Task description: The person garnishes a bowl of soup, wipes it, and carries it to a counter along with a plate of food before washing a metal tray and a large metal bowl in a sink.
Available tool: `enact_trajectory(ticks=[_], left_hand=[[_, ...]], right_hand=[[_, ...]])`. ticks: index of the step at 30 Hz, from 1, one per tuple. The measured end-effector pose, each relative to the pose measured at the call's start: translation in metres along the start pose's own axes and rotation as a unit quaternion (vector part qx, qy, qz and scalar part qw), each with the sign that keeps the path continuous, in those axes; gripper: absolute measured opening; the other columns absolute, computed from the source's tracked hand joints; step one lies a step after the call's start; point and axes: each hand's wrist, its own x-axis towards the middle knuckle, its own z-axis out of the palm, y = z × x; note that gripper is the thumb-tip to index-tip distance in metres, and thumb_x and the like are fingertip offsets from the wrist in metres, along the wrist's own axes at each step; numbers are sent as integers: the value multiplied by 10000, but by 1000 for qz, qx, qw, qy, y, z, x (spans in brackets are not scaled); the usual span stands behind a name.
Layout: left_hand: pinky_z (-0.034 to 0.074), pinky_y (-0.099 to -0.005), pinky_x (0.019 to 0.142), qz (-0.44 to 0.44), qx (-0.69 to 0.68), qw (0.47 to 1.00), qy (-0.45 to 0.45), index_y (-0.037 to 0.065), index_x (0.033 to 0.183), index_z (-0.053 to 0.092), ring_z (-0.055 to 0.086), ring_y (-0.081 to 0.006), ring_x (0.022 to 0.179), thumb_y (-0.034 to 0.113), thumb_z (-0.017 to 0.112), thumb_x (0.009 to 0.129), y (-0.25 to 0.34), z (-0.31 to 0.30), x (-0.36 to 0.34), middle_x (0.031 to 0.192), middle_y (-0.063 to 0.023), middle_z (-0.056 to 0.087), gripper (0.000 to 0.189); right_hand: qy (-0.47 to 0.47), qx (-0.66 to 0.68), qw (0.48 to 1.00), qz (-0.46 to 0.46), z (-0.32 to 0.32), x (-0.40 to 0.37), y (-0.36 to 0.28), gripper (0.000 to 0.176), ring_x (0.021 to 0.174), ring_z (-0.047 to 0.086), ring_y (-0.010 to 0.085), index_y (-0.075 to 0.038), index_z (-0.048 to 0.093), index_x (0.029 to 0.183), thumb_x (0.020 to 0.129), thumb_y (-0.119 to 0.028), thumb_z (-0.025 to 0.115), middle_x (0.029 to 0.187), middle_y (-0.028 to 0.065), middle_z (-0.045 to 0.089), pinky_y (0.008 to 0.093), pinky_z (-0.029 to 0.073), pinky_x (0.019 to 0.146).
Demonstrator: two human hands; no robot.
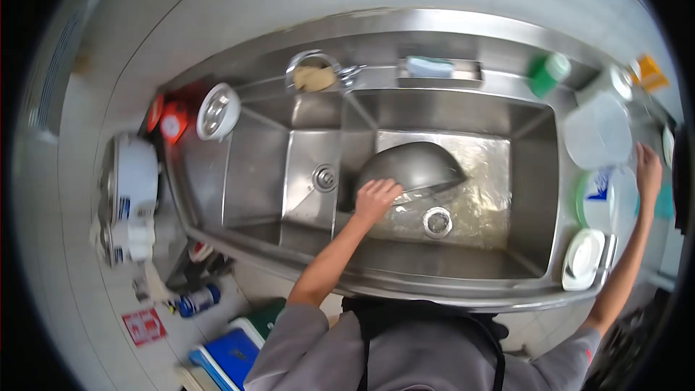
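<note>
My left hand [378, 199] is closed on the rim of a large metal bowl [416, 165], which is tipped on its side in the right basin of the steel sink [536, 188]. Shallow water lies around the bowl, and a round drain [437, 223] shows just below it. My right hand [649, 166] is stretched far to the right, beyond the sink's edge, beside a translucent plastic container [598, 132] and a clear tub with a blue label [599, 192]. Its fingers look curled together; whatever they hold, if anything, is too small to make out.
At the back ledge are a faucet [350, 74], a sponge [314, 78] in a ring holder and a green bottle [549, 74]. White dishes [583, 259] stand at the right edge. A white bowl [218, 111] sits on the left drainboard, near red-orange items [173, 122].
</note>
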Motion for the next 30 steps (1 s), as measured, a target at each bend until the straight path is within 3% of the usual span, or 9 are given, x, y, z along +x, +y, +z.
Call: enact_trajectory(ticks=[5,7,10,15,16,18,22,25,30], left_hand=[[467,-333,672,167,-115,976,78,124,617,441,550,-168,758,80,582,635,-7,-30,16,736,-3,511,148],[468,-353,721,187,-144,968,86,117,618,441,553,-179,798,74,585,636,-4,-32,17,777,-12,526,151],[456,-396,838,225,-195,952,71,96,637,453,552,-196,895,65,595,643,-1,-33,11,872,-37,548,145],[420,-439,894,144,-226,963,37,58,698,493,533,-238,975,34,580,657,-4,-22,-1,944,-71,549,99],[420,-439,894,162,-237,957,33,58,698,493,533,-238,975,34,580,657,-4,-21,-2,944,-71,549,99],[410,-423,897,25,-273,961,18,17,772,535,526,-269,992,-13,546,670,-3,-17,-3,985,-94,549,107],[418,-313,871,-179,-420,890,11,-76,947,537,529,-267,1002,-156,388,705,0,4,-19,1103,-127,523,295],[433,-297,841,-177,-395,900,50,-112,777,523,550,-254,980,-159,418,718,-10,11,-23,1124,-162,516,129],[445,-322,711,-237,-384,892,25,-84,713,515,557,-313,912,-123,476,688,-15,16,-24,1150,-172,503,61]], right_hand=[[-59,127,989,-52,-24,-14,-124,309,794,613,250,33,580,990,856,-236,507,862,190,617,307,453,709],[-259,130,951,-112,-46,-35,-184,263,798,617,226,45,583,985,831,-165,545,858,202,616,303,466,697],[-334,98,907,-236,-31,-59,-259,253,769,594,317,25,605,957,742,-109,602,853,206,607,351,468,689],[-319,223,789,-476,85,-112,-401,241,884,544,332,-44,602,977,757,-141,581,911,164,586,400,440,776],[-317,199,775,-509,99,-121,-434,201,899,547,312,-58,608,930,743,-128,582,916,144,581,393,459,758],[-225,82,792,-562,102,-140,-481,180,890,575,252,-66,615,867,696,-121,619,898,110,602,359,511,679],[-175,121,858,-468,59,-141,-459,135,840,593,270,-50,621,786,726,-163,576,842,119,616,358,508,644],[-276,34,934,-226,13,-107,-374,238,918,553,291,-82,577,1013,795,-171,539,1006,128,568,378,471,754],[-38,-81,993,82,-15,-52,-119,176,674,596,342,44,619,790,713,-82,523,722,232,593,405,468,622]])
